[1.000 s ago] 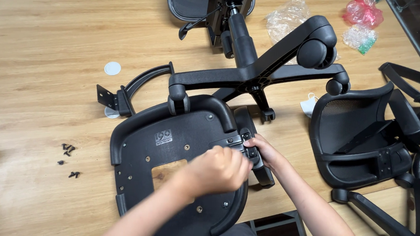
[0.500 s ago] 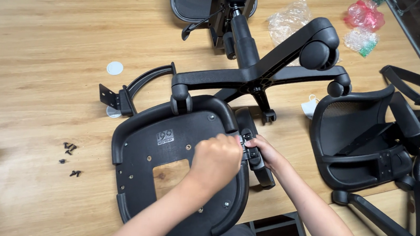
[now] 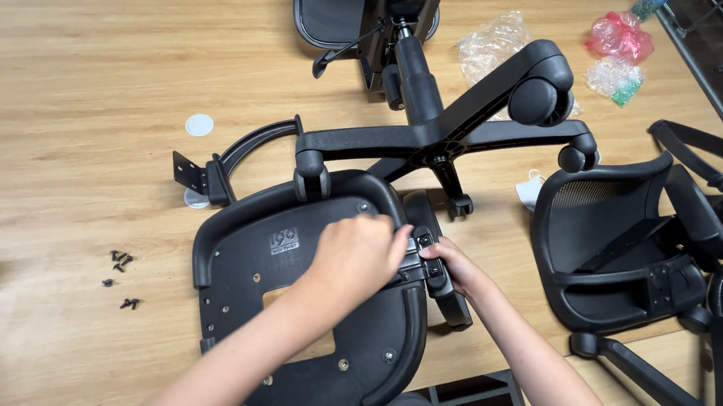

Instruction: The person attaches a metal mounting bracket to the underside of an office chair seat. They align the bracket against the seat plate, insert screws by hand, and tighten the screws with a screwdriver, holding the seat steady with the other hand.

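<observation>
Under our fingers lies the seat pan (image 3: 286, 308), underside up; our left hand (image 3: 358, 258) curls closed over the armrest bracket (image 3: 419, 254) at its right edge, our right hand (image 3: 457, 269) pinching the same bracket from outside, its long axis running away from us. Left of the pan, five screws (image 3: 119, 271); one pan, one bracket.

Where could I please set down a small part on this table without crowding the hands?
The bare wood at the far left, beyond the white disc and the screws, is free. It is crowded around the seat pan, wheeled base and plastic bags.
</observation>
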